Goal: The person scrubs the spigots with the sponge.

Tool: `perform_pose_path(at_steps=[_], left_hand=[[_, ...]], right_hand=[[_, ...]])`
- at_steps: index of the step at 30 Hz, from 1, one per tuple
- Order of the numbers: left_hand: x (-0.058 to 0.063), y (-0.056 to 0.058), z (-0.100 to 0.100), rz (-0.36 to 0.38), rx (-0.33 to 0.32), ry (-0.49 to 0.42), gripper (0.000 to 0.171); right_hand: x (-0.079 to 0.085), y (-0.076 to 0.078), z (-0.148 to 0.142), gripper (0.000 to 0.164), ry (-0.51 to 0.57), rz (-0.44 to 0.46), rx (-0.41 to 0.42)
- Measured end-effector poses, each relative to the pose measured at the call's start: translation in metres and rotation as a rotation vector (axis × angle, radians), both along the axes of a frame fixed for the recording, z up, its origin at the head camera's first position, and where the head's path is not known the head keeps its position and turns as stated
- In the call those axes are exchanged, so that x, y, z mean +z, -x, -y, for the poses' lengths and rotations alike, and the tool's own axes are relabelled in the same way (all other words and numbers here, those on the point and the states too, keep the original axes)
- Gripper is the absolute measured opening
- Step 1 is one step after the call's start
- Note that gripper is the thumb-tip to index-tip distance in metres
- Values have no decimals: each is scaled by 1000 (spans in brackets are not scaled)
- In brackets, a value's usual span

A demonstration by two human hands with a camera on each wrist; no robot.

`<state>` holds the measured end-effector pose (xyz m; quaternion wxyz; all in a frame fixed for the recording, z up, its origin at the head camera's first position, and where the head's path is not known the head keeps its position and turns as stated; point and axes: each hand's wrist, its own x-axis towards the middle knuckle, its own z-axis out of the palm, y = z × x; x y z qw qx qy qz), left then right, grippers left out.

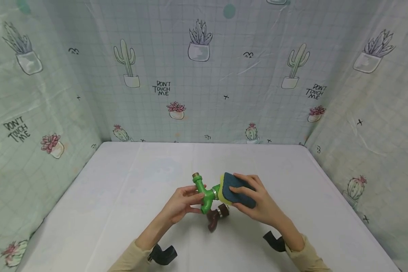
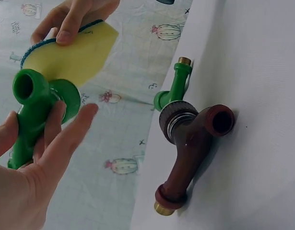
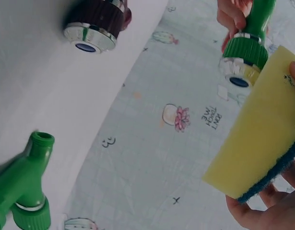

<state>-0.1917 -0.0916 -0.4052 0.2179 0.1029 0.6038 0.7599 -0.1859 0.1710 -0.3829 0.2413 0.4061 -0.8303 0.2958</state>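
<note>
My left hand (image 1: 183,204) grips a green tap (image 1: 207,196), its brass threaded end up and to the left in the head view. In my right hand (image 1: 258,200) is a sponge (image 1: 239,190), yellow on one side with a dark blue-green scouring layer on the other. The sponge's yellow side is at the tap's ribbed knob (image 3: 245,50); whether they touch, I cannot tell. Below the hands, a brown tap (image 2: 193,148) lies on the table. A second green tap (image 3: 32,182) lies there too, not visible in the head view.
The white table (image 1: 139,170) is enclosed at its back and sides by a cloth (image 1: 224,79) printed with cacti. Black curved pieces (image 1: 164,255) show near both wrists.
</note>
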Motion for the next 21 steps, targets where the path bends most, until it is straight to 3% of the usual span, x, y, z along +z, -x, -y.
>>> perform_pose_path(at_steps=[4, 11, 21], left_hand=[[2, -2, 1, 52, -31, -33, 47], [2, -4, 0, 76, -52, -32, 46], [1, -3, 0, 80, -165, -51, 55]], right_hand=[[1, 4, -3, 44, 37, 22, 15], [-1, 9, -6, 46, 92, 52, 33], [1, 11, -3, 46, 124, 137, 198]])
